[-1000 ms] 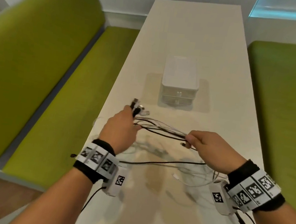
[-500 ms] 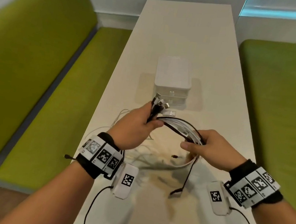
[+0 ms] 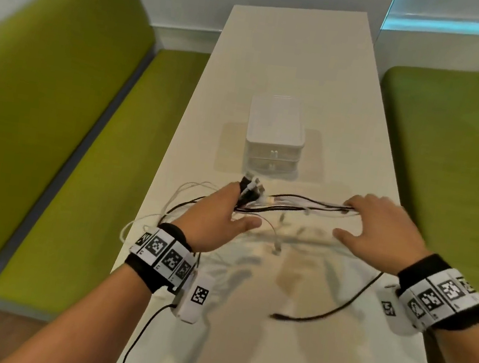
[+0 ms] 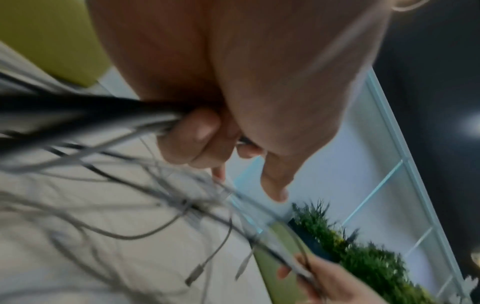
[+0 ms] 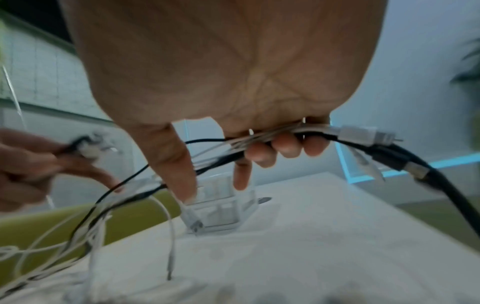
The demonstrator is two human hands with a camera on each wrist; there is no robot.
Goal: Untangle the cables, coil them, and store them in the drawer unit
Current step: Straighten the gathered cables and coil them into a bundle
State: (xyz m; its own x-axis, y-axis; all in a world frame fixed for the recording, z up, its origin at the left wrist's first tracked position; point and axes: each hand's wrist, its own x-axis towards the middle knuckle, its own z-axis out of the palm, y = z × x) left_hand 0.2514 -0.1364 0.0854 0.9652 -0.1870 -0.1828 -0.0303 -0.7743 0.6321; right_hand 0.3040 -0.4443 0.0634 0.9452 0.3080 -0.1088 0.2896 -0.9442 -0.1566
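A bundle of black and white cables (image 3: 297, 204) stretches level between my two hands above the white table (image 3: 293, 65). My left hand (image 3: 221, 212) grips one end, with several plugs (image 3: 250, 184) sticking up past its fingers. My right hand (image 3: 377, 230) holds the other part of the bundle under three curled fingers (image 5: 285, 148), its thumb and index finger pointing down. Loose ends hang to the table, and a black cable (image 3: 335, 304) trails near my right wrist. The white drawer unit (image 3: 274, 137) stands just beyond the hands, its drawers closed.
Green benches (image 3: 54, 122) run along both sides of the narrow table. More white cable loops (image 3: 145, 223) spill over the table's left edge. Black wires run from both wrist cameras towards me. A plant (image 4: 363, 257) shows in the left wrist view.
My hands have moved apart, pulling the arched bundle out straight. The right hand has slid outward to the right along the cables. A black end now lies on the table.
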